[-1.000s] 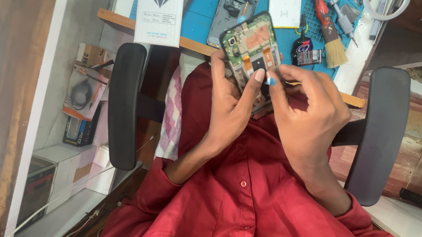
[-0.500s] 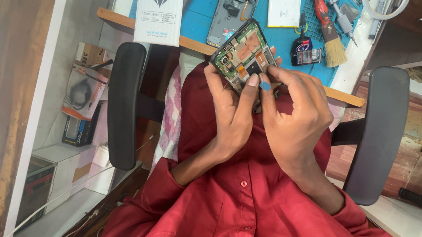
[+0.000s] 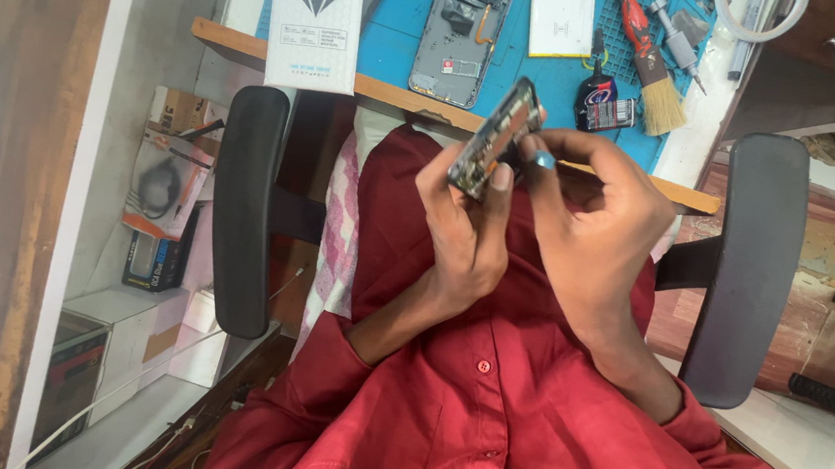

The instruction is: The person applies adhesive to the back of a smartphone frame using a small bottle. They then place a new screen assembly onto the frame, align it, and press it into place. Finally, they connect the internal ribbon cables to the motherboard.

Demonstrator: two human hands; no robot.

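A person in a red button-up shirt (image 3: 482, 418) sits between the two black armrests (image 3: 249, 206) of a chair, both hands raised in front of the chest. The left hand (image 3: 467, 238) is closed around an opened phone (image 3: 498, 137), fingers wrapped behind it and the thumb pressed on its lower edge, holding it tilted on its side so that the exposed boards and parts inside face the right hand. The right hand (image 3: 592, 223) is curled, its fingertips pinched on a small blue tool (image 3: 543, 159) that touches the upper end of the phone; what the tool's tip meets is too small to tell. The phone hangs in the air just short of the wooden edge of the surface (image 3: 253, 48), above the person's lap.

Beyond the hands, a blue work mat (image 3: 393, 44) covers the surface. On it lies a second phone frame (image 3: 461, 34), grey and open, with a white flat panel (image 3: 561, 13) just beside it. A white box with a diamond emblem (image 3: 315, 23) overhangs the near edge at the left. To the right of the panel lie a small black gadget (image 3: 601, 105), a brush with pale bristles and a red handle (image 3: 649, 69), and a screwdriver (image 3: 676, 41), all close together. A white ring (image 3: 757, 18) lies at the far right corner.

Down to the left, shelves (image 3: 133, 321) under the surface hold boxes and packaged goods.
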